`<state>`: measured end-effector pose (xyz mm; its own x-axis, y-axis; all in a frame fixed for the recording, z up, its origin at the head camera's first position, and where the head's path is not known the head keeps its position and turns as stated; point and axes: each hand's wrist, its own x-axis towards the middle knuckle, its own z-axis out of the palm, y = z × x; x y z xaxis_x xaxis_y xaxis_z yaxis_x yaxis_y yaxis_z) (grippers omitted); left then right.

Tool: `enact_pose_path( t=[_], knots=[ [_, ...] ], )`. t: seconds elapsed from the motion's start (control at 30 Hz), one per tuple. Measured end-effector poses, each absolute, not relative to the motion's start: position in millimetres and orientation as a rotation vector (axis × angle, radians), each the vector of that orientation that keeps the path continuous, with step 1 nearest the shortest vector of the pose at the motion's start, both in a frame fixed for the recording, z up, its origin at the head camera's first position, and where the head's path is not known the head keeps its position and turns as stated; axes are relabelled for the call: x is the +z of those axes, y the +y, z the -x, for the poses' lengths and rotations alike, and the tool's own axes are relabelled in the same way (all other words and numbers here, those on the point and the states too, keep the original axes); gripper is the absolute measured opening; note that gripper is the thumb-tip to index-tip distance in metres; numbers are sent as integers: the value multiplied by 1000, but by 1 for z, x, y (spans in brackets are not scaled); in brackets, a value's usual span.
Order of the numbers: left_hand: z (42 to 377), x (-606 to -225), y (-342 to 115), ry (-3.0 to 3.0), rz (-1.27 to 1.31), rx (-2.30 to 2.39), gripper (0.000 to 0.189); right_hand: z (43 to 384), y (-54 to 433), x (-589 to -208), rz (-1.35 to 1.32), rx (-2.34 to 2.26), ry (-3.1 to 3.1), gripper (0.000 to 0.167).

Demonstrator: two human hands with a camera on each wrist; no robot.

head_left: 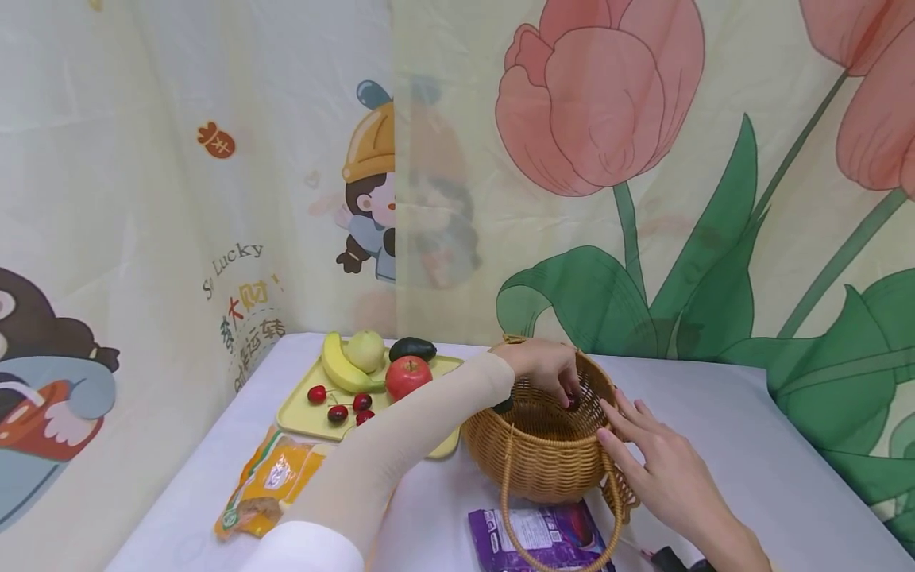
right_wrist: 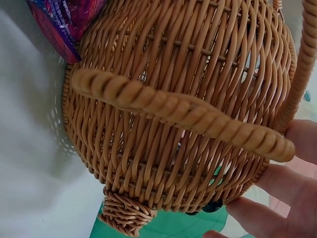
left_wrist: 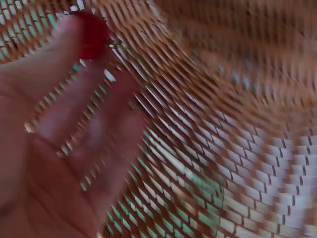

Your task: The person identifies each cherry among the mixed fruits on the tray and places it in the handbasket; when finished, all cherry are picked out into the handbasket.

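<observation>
My left hand reaches over the far left rim into the brown wicker basket. Its thumb and fingertips pinch a dark red cherry, with the woven wall close behind in the left wrist view. In the head view the cherry shows just under the fingertips, inside the basket. My right hand touches the basket's right side near the rim, its fingers extended. In the right wrist view, the fingers lie along the basket's outer weave. A rope-like handle hangs down across the basket's front.
A yellow tray at the back left carries a banana, a red apple, a round pale green fruit, an avocado and several cherries. An orange packet lies in front; a purple packet lies before the basket.
</observation>
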<state>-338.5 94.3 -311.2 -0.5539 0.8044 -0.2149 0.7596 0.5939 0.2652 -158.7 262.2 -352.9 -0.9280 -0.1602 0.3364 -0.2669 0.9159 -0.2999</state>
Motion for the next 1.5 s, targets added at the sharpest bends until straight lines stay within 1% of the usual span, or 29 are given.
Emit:
enact_pose_path(
  t=[0.37,0.7,1.17,1.33,1.5],
  knots=[
    [339,-310,92,2497,-1223,224,29,161,261,-351,-333,482,-2751,55],
    [337,-308,92,2477,-1199,237,35,162,261,-350,-326,495,-2754,55],
    [343,-307,93,2484,-1205,230,35,163,260,-348,-319,478,-2776,55],
    [348,-298,89,2497,-1262,213,34,163,259,-349,-310,486,-2792,55],
    [351,-279,79,2517,-1278,274,36,163,260,-348,-297,492,-2800,55]
  ],
)
